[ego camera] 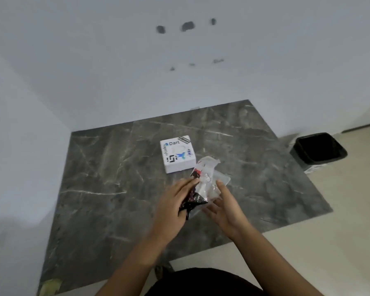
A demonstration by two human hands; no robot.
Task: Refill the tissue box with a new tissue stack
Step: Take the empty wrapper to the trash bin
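A white square tissue box [178, 154] with stickers, one reading "Dart", lies on the dark marble table [107, 167] near its middle. Just in front of it, both hands hold a crumpled plastic tissue pack [205, 180], clear with dark and red print, a little above the table. My left hand [175, 201] grips the dark printed end of the wrapper. My right hand [226, 207] cups the clear side from the right, fingers curled against it. The tissues inside the wrapper are hard to make out.
A black waste bin [318, 149] stands on the pale floor beyond the table's right edge. White walls close in behind and to the left. The table's front edge runs close to my body.
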